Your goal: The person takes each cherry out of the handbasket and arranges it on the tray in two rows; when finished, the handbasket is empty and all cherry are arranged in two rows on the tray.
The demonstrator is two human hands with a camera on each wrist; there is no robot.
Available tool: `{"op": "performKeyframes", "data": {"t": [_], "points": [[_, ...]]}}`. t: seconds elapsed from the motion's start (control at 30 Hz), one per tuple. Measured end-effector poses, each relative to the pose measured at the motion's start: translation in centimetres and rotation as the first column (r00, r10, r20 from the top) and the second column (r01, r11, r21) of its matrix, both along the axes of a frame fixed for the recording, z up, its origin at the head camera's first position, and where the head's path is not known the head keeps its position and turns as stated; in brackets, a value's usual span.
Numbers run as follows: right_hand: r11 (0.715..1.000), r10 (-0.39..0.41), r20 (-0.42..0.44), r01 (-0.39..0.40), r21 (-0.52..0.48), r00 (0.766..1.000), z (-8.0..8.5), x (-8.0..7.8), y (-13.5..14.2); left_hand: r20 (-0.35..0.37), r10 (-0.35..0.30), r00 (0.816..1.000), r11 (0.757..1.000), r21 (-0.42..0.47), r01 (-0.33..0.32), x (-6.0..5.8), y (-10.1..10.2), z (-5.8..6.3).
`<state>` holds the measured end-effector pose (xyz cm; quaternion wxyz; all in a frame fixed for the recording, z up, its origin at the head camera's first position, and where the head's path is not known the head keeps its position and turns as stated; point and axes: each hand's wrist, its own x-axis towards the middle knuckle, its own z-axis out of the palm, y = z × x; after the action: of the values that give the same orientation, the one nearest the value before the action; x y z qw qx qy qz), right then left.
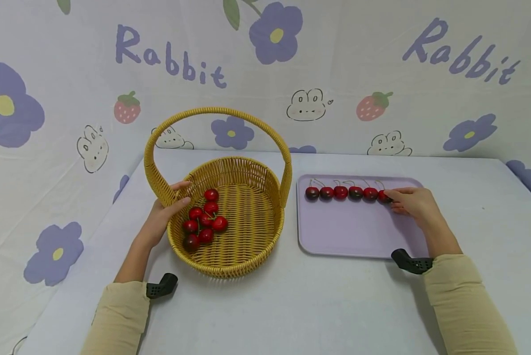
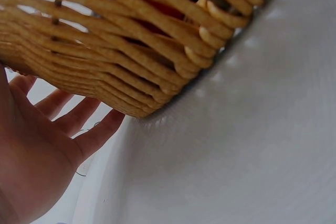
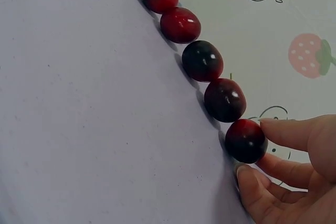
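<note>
A yellow wicker basket point(image 1: 247, 246) with a tall arched handle stands on the left of the table, several red cherries point(image 1: 207, 219) gathered along its left side. My left hand point(image 1: 161, 217) holds the basket's left rim by the foot of the handle. In the left wrist view the fingers of that hand point(image 2: 47, 135) lie against the woven outer wall. On a lilac tray point(image 1: 345, 231), several dark red cherries point(image 1: 340, 192) form a row along the far edge. At the row's right end my right hand point(image 1: 416, 204) pinches a cherry point(image 3: 245, 141) between thumb and fingers.
A pale cloth covers the table point(image 1: 265, 310), with a printed curtain point(image 1: 345, 64) hanging behind it. Black wrist devices sit on the left cuff point(image 1: 163, 286) and the right cuff point(image 1: 409, 262). The basket and tray stand side by side, a narrow gap between them.
</note>
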<state>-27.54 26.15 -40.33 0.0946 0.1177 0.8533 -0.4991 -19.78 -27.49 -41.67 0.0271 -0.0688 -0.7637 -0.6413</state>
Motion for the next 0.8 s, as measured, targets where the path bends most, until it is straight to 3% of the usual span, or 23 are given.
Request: {"op": "performKeyframes", "data": {"t": [0.33,0.8], "points": [[1.0,-0.012,0.019,0.012,0.018,1.0,0.05,-0.05,-0.07,-0.002,-0.001,1.0,1.0,0.0,0.001,0.04,0.1,0.09],[1.0,-0.002,-0.025,0.001,-0.032,1.0,-0.36,-0.17,0.54,0.006,0.001,1.0,1.0,0.014,-0.001,0.2,0.24,0.31]]}}
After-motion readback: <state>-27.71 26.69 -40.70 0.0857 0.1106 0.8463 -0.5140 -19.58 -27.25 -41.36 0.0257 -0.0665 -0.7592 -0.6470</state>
